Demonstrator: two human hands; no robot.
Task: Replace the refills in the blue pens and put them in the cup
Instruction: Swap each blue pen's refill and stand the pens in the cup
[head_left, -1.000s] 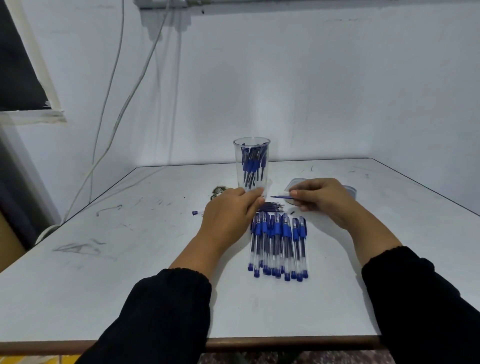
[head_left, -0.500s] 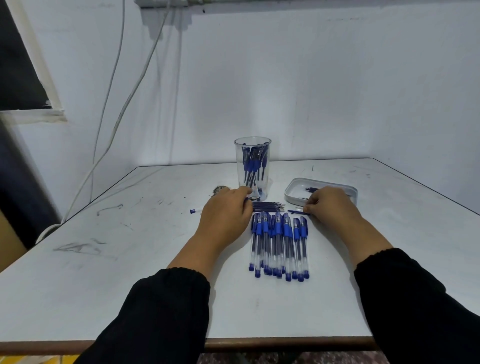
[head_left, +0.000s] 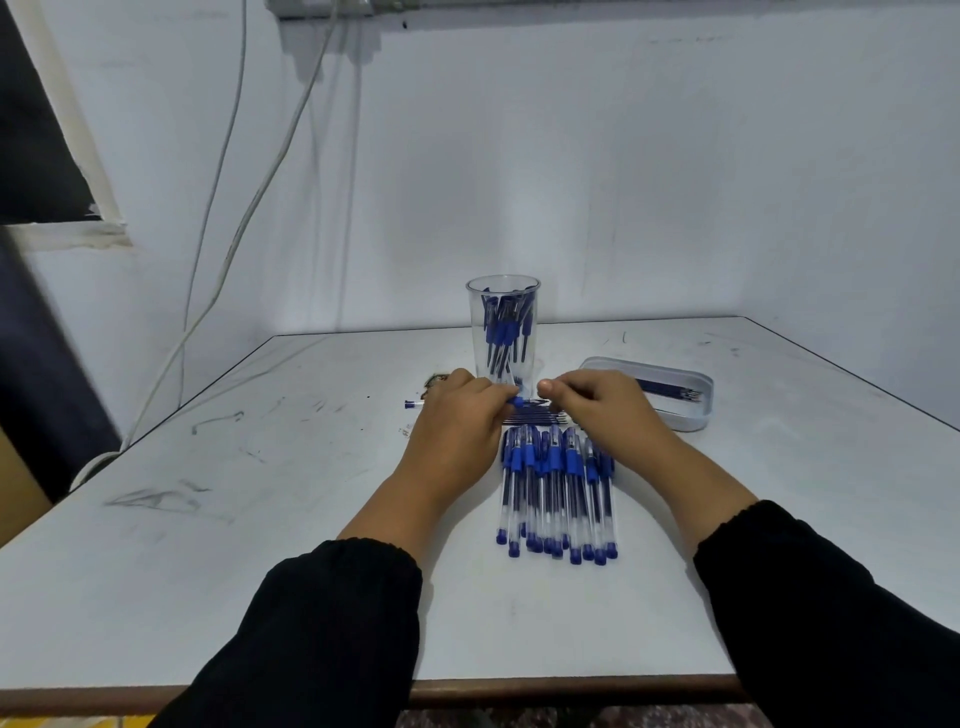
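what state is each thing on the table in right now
cup: upright, holds pens
row of pens: lying flat, capped
loose refills: lying beyond the row
tray: open, refills inside
left hand: pinching a pen
right hand: curled at that pen's tip

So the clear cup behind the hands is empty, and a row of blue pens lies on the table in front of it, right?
Not quite. The head view shows the clear cup already holds several blue pens, so it is not empty. The rest stands: it is behind the hands, and a row of blue pens lies on the table in front.
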